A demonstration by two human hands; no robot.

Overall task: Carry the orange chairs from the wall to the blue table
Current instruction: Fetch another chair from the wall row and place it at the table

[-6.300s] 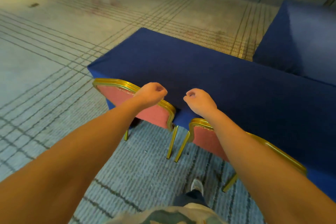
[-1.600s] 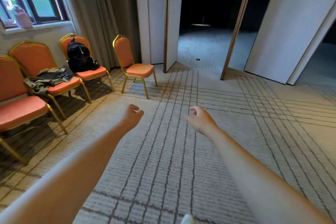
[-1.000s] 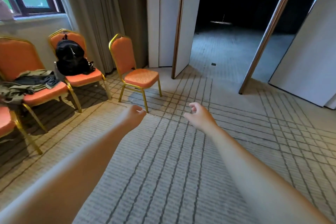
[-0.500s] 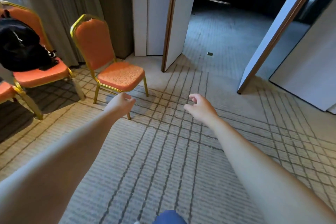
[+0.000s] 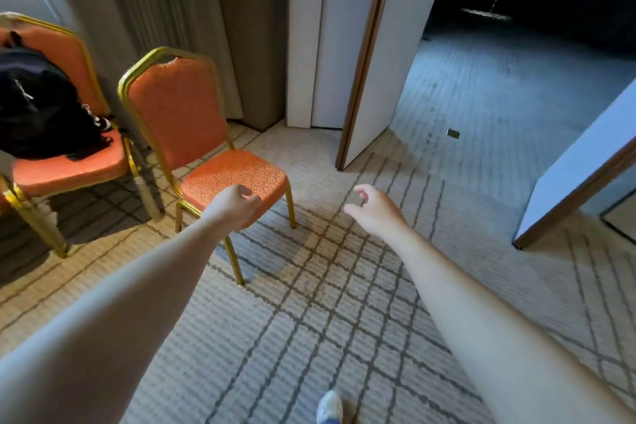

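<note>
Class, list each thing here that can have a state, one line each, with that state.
Near orange padded chair with gold metal frame: upright, seat bare, unheld.
Far orange padded chair: upright, seat occupied.
Black fabric backpack: resting on far chair's seat.
White door panel: swung open.
Left hand: empty, loosely curled.
Right hand: empty, loosely curled.

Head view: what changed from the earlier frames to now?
Both hands let go of the chairs at the blue table; the person crossed the room. The left hand and right hand, empty, now reach toward the end orange chair. The backpack stays on the next chair.
</note>
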